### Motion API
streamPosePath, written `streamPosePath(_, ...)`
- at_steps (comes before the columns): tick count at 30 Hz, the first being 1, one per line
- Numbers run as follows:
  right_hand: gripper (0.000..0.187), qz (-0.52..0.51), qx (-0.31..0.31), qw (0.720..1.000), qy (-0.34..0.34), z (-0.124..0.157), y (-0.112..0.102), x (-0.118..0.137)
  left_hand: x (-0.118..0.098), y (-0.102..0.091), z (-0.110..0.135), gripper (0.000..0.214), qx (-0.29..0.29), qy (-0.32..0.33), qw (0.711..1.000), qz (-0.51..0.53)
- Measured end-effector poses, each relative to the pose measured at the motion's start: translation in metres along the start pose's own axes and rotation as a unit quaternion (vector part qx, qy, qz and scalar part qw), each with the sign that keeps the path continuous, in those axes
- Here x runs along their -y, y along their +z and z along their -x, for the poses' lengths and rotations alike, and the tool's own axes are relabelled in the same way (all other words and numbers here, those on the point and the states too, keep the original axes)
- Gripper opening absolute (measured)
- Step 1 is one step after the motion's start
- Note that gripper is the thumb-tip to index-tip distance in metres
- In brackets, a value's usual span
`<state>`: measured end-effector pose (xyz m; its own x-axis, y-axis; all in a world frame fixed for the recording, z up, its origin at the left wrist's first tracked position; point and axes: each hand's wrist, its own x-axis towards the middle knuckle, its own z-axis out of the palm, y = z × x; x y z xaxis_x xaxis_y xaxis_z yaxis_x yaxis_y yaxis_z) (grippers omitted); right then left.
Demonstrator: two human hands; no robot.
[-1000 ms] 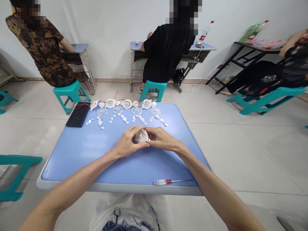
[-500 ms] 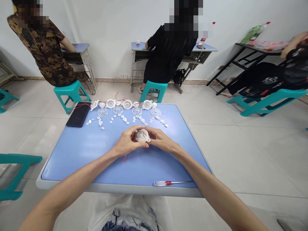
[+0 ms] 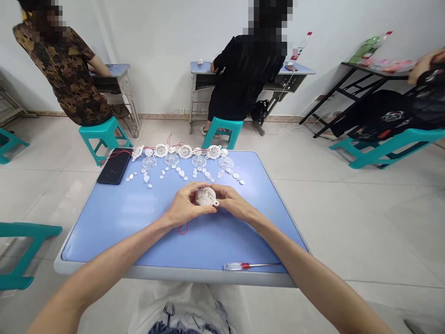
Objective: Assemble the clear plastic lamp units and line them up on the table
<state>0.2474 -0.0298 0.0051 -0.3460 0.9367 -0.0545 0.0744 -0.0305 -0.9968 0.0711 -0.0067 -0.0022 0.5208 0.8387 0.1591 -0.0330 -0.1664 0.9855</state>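
Both my hands meet over the middle of the blue table (image 3: 114, 222). My left hand (image 3: 183, 207) and my right hand (image 3: 232, 202) are closed around a small round white plastic part (image 3: 206, 196) with a clear dome, held just above the tabletop. A thin red wire (image 3: 183, 228) trails from under my left hand. Along the far edge lies a row of similar white round parts (image 3: 185, 151) joined by red wires, with clear domes (image 3: 171, 160) and several small white discs (image 3: 181, 172) in front of them.
A black phone (image 3: 114, 165) lies at the table's far left corner. A screwdriver with a clear and red handle (image 3: 243, 266) rests near the front edge. Teal stools (image 3: 222, 130) and other desks stand beyond, with three people seated at them.
My hands have turned the white part slightly between the fingers. The red wire loop under my left hand has shifted a little to the right.
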Motion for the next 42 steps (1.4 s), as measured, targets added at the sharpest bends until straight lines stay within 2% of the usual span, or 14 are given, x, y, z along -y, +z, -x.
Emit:
streamPosePath(4,0.024,0.001,-0.012,1.000,0.001,0.001,0.003,0.003,-0.001,0.000,0.000,0.056,-0.014,-0.003,1.000,-0.025)
streamPosePath(13,0.028,0.049,-0.021,0.999,-0.013,0.002,0.006,0.002,-0.003,0.001,0.002,0.053,-0.043,0.018,0.994,-0.102)
streamPosePath(17,0.029,0.083,-0.036,0.995,-0.028,0.003,0.007,0.000,-0.009,0.002,0.003,0.046,-0.035,0.025,0.993,-0.111)
streamPosePath(21,0.021,0.074,-0.038,0.997,-0.008,0.002,0.007,-0.002,-0.011,0.002,0.002,0.043,-0.031,0.022,0.991,-0.127)
streamPosePath(29,0.012,0.061,-0.039,0.997,0.013,0.003,0.005,-0.001,0.000,0.000,0.003,0.055,-0.048,0.011,0.996,-0.079)
streamPosePath(34,0.021,0.058,-0.053,0.997,0.006,0.006,0.001,0.000,0.002,-0.001,0.002,0.067,-0.048,-0.011,0.998,-0.042)
streamPosePath(42,0.030,0.060,-0.095,0.994,-0.001,0.006,-0.005,-0.009,0.002,0.000,0.000,0.065,-0.059,-0.006,0.998,-0.032)
